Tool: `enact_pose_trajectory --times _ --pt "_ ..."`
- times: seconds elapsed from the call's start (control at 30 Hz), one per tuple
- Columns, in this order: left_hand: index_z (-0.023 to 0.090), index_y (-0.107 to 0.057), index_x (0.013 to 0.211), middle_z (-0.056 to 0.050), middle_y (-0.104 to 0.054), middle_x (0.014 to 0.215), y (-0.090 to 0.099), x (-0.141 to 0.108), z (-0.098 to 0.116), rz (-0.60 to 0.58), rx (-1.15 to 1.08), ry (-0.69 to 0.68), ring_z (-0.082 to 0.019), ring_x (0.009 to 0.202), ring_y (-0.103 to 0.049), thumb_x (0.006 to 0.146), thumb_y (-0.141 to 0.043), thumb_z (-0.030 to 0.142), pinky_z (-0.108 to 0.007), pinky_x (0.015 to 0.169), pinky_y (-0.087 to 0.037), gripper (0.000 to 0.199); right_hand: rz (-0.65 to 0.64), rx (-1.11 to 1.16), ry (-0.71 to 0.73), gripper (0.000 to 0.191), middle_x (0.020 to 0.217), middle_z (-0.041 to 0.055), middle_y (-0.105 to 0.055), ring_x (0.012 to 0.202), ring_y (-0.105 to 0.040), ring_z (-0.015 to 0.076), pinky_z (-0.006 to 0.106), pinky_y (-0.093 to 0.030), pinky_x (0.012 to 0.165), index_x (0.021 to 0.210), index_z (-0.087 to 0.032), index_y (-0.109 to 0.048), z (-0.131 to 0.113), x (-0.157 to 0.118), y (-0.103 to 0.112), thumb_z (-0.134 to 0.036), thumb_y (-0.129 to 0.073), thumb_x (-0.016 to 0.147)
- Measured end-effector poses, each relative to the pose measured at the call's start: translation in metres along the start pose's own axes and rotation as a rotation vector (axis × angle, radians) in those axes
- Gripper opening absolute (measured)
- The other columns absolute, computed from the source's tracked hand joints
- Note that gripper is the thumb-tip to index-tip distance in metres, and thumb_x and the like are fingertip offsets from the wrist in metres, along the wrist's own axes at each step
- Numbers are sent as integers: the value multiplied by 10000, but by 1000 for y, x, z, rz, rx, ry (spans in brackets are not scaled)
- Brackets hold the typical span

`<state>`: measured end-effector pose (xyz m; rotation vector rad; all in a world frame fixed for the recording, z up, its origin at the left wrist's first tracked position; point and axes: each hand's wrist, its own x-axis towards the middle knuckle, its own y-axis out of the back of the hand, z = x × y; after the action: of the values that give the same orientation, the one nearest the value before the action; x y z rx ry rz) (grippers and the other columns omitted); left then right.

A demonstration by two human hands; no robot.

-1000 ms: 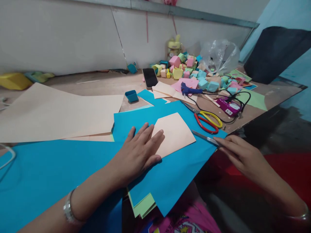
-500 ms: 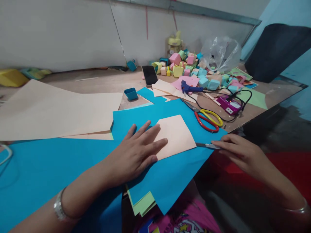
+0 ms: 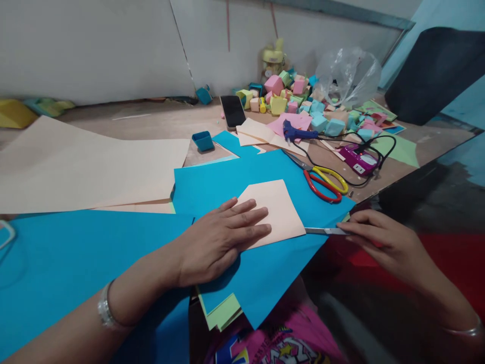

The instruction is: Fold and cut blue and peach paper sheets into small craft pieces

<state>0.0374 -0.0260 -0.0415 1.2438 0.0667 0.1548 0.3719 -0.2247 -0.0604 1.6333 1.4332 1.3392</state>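
My left hand point(image 3: 227, 237) lies flat with fingers stretched over a folded piece of pale peach paper point(image 3: 276, 207), pressing on its left part. That paper rests on large blue sheets point(image 3: 265, 283). My right hand point(image 3: 386, 247) pinches a slim knife point(image 3: 326, 231) just off the table's front edge. The knife's blade meets the paper's lower right corner, and its tip is hidden there. Scissors point(image 3: 326, 184) with red and yellow handles lie on the blue sheet beyond the right hand.
A blue glue gun point(image 3: 299, 132) and its cord run to a purple power socket point(image 3: 359, 161). A phone point(image 3: 233, 111), a small blue paper box point(image 3: 202, 141) and a pile of paper cubes point(image 3: 278, 105) stand behind. A large peach sheet point(image 3: 91, 172) covers the left.
My left hand has turned and slid slightly right over the peach paper, its fingers now closer together and pointing right. The knife stays at the paper's corner; the view has shifted slightly.
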Motion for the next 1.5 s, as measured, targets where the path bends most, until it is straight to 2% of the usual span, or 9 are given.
enact_pose_trajectory --times 0.37,0.53,0.67,0.83,0.9,1.07,1.27,1.5 --pt "372 -389 1489 59 -252 1618 2 1 1 -8 13 6 -243 1511 -191 996 -344 335 -504 1235 -160 497 -195 177 3 373 1146 56 -668 998 -660 171 258 -539 791 1294 -320 -624 -4 2 12 -202 -485 969" --pt "378 -500 1410 11 -422 1548 6 12 2 8 71 -28 -270 1487 -267 1015 -396 411 -535 1227 -176 410 -275 214 22 401 1161 74 -660 996 -657 183 274 -549 786 1344 -317 -600 -3 7 10 -244 -522 958" --pt "302 -586 1328 -17 -517 1476 2 20 5 88 68 -67 -233 1474 -302 1028 -381 376 -457 1238 -205 372 -291 237 22 414 1083 64 -657 906 -649 156 256 -530 732 1357 -338 -589 -6 11 8 -222 -448 986" --pt "331 -446 1460 6 -354 1580 -2 17 7 33 22 -33 -228 1496 -234 1035 -354 326 -479 1242 -175 436 -248 165 37 432 901 38 -641 752 -625 133 226 -497 634 1335 -362 -608 -7 11 6 -201 -406 988" --pt "359 -404 1481 28 -310 1594 -2 16 6 12 26 -25 -227 1502 -206 1031 -358 329 -488 1244 -142 454 -234 130 52 447 948 43 -656 796 -644 136 223 -511 654 1351 -366 -592 -7 9 6 -189 -423 977" --pt "390 -351 1500 43 -231 1619 -3 15 4 -17 55 -31 -236 1515 -147 1018 -373 438 -501 1246 -86 485 -212 130 103 534 1195 55 -672 1029 -666 178 270 -559 825 1431 -360 -492 -11 5 8 -152 -495 940" --pt "475 -380 1460 69 -194 1630 -2 15 7 -21 67 -35 -266 1512 -162 1009 -375 496 -533 1235 -80 452 -186 120 157 510 1155 55 -694 983 -691 174 248 -565 789 1387 -359 -548 -13 5 2 -121 -454 946" --pt "487 -364 1463 54 -212 1629 -4 14 6 6 73 -52 -293 1509 -171 928 -431 644 -558 1228 -80 562 -152 68 211 568 1196 63 -684 1029 -680 171 245 -559 825 1424 -340 -513 -17 6 -4 -71 -396 938"
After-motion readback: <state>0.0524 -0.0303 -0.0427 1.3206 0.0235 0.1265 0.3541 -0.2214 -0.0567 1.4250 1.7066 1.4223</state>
